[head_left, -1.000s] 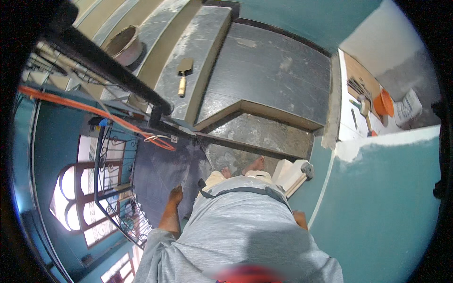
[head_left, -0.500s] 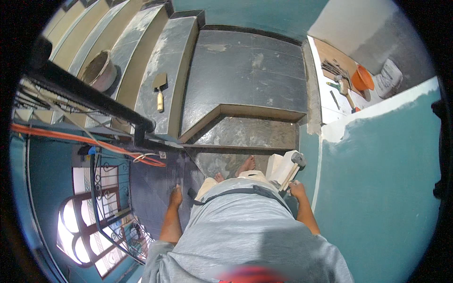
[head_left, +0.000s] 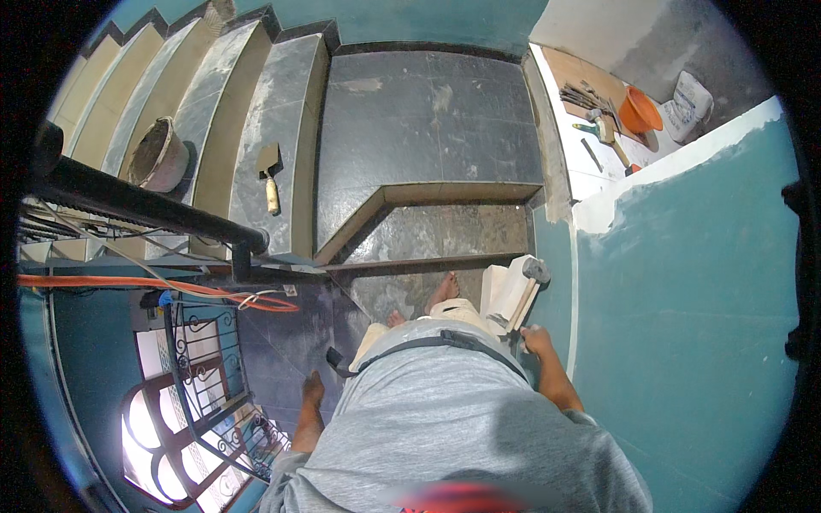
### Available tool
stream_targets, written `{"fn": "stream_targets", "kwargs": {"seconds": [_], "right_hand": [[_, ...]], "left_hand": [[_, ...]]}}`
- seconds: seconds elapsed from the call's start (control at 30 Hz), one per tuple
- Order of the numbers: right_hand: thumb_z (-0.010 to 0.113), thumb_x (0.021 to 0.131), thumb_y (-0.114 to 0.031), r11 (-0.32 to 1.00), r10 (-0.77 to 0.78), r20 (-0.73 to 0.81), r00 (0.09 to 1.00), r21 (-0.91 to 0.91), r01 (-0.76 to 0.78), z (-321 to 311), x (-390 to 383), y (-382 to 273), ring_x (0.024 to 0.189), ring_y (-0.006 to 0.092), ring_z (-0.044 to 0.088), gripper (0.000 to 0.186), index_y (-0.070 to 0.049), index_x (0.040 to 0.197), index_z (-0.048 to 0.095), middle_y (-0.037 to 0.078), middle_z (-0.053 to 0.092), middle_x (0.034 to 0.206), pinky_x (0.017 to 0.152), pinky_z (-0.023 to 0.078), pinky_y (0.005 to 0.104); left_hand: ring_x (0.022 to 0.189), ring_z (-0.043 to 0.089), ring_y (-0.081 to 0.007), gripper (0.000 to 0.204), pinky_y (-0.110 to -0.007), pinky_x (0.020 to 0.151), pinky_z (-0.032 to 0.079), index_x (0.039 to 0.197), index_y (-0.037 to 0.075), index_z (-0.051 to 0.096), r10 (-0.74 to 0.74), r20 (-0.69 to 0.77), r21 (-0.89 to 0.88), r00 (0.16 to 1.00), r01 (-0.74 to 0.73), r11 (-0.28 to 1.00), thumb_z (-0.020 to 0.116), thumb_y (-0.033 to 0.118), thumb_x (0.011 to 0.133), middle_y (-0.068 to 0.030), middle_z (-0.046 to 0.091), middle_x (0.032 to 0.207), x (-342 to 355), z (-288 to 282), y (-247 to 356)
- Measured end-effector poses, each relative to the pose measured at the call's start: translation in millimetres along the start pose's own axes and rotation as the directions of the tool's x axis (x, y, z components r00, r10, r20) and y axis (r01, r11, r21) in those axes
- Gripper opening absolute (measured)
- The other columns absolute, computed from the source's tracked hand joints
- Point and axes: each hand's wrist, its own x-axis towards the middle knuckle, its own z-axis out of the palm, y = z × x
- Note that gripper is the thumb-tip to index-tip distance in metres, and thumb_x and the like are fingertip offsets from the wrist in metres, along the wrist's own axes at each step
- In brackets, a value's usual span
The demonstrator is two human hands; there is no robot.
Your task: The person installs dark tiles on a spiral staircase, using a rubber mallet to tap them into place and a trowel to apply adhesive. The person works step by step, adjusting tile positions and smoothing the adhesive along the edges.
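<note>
My left hand [head_left: 314,390] hangs low at my side over the dark tiled floor, fingers loosely apart, with nothing seen in it. On the other side, my right hand [head_left: 537,340] is closed close to the wall. Whatever it may hold is too small to make out. Just beyond that hand are cream-coloured blocks or boards [head_left: 503,291], beside my leg. Against them lies a tool with a rounded grey head [head_left: 536,270] and a pale wooden handle, perhaps a hammer. The handle's lower end comes near my right fingers; contact cannot be told.
Stairs rise at the left, bearing a mortar bucket [head_left: 160,156] and a trowel [head_left: 272,178]. A black handrail [head_left: 154,192] and orange cable [head_left: 128,284] run below. On the right ledge sit an orange bowl [head_left: 640,111], a brush [head_left: 605,130] and a white sack [head_left: 689,107]. A raised step [head_left: 462,193] lies ahead.
The stairs and ledge have shifted left and slightly up in view. My left hand has moved lower in the picture. My right hand stays near the cream blocks.
</note>
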Motion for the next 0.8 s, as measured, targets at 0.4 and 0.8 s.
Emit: {"fn": "stream_targets", "kwargs": {"seconds": [0.4,0.8], "right_hand": [[0.067,0.095,-0.029,0.999,-0.027,0.021,0.999,0.030,0.026,-2.1,-2.7,-21.3,0.067,0.0259,0.075,0.035,0.003,0.107,0.072,0.019,0.075,0.086,0.066,0.057,0.0389],[0.066,0.095,-0.035,0.997,0.056,0.020,0.998,0.049,-0.057,10.5,-4.2,19.9,0.060,0.0283,0.072,0.039,0.003,0.090,0.066,0.018,0.072,0.072,0.063,0.055,0.0412]], "left_hand": [[0.136,0.050,-0.0433,0.057,-0.047,0.115,0.039,0.140,-0.004,0.055,-0.001,-0.027,-0.542,1.000,-0.013,0.840,0.035,0.038,0.108,-0.0275,0.056,0.142,50.8,-23.6,48.3],[0.128,0.054,-0.0470,0.060,-0.054,0.108,0.041,0.129,-0.006,0.057,0.047,0.110,0.017,0.993,-0.049,0.999,0.026,0.041,0.109,-0.0321,0.060,0.132,6.6,-30.9,42.6]]}}
